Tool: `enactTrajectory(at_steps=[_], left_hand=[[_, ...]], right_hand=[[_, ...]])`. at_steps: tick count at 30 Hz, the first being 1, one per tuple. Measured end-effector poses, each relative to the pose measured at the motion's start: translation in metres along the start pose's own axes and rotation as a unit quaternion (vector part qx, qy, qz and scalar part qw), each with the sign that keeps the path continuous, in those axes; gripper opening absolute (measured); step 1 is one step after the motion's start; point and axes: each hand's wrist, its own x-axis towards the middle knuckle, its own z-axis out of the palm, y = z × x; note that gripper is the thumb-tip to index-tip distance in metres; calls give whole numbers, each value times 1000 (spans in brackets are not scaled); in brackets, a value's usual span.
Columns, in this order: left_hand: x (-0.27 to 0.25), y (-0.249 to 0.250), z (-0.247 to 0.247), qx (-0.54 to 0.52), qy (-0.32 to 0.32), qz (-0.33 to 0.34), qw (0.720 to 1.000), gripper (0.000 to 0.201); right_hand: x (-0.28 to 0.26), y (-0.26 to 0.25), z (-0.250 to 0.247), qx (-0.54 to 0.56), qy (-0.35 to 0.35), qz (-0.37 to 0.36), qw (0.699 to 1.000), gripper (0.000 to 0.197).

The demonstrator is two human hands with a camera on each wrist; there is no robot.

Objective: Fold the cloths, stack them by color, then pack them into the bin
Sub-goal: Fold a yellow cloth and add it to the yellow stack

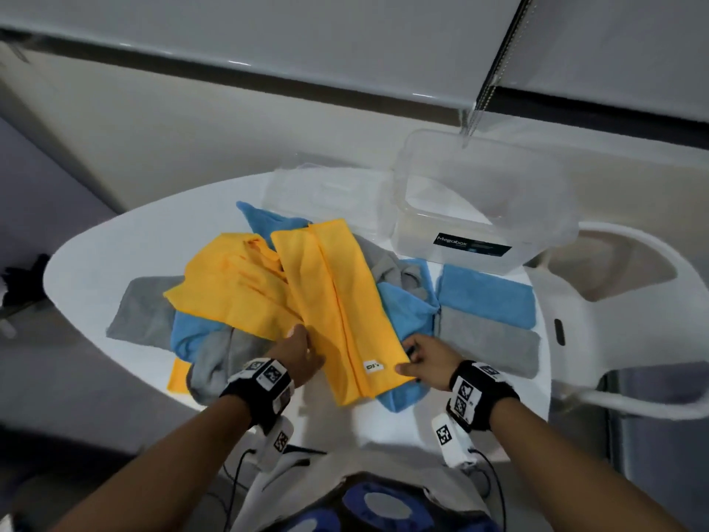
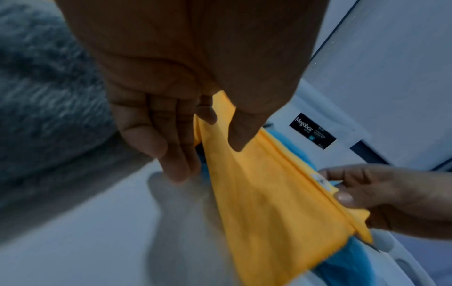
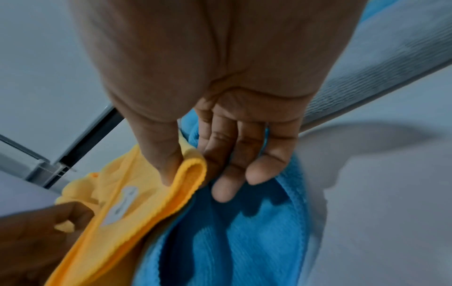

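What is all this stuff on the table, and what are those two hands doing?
Folded yellow cloth: one, yellow, table centre, atop the pile.
Loose cloths: several, yellow, blue, grey, heaped at centre and left.
Folded blue cloth: one, blue, right, before the bin.
Folded grey cloth: one, grey, right, nearer than the blue one.
Bin: one, clear plastic, far right, nothing visible inside.
Lid: one, clear, left of the bin.
Table: one, white.
Chair: one, white, right.
Left hand: pinches the folded yellow cloth's near left edge.
Right hand: pinches its near right corner.
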Motion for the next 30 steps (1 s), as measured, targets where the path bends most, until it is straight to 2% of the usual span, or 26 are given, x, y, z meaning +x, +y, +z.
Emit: enactTrajectory(at_steps=[4, 6, 9, 12, 13, 14, 16, 19, 22, 25, 28, 30], left_hand=[[-8, 2, 28, -114, -7, 16, 993, 49], [-14, 5, 33, -138, 24, 30, 990, 50], [-24, 6, 37, -195, 75, 56, 976, 36], [-33, 5, 43, -219, 120, 79, 965, 16], [-35, 2, 46, -217, 109, 73, 967, 23], [-37, 2, 49, -210, 92, 71, 971, 38], [-41, 0, 56, -216, 54, 67, 973, 65], [-51, 2, 57, -180, 24, 68, 981, 76], [-53, -1, 59, -159, 69, 88, 981, 71], [-51, -14, 67, -162, 131, 118, 971, 64], [-60, -20, 69, -130, 203, 159, 957, 42], [-68, -21, 67, -85, 237, 162, 954, 31]], right_hand=[[1, -9, -14, -46, -10, -51, 998, 36], [-3, -14, -22, -58, -13, -99, 993, 40], [-8, -20, -34, -112, -17, -168, 979, 38], [-8, -15, -41, -168, -52, -187, 967, 18], [-7, -12, -42, -180, -76, -182, 964, 14], [-7, -9, -42, -193, -100, -175, 960, 14], [-7, -3, -40, -216, -128, -170, 953, 27], [-6, 4, -40, -236, -130, -179, 946, 41], [-5, 11, -41, -255, -102, -177, 945, 33], [-7, 16, -43, -296, -64, -203, 931, 24], [-14, 17, -43, -322, -58, -230, 917, 22], [-17, 16, -41, -337, -59, -266, 901, 19]])
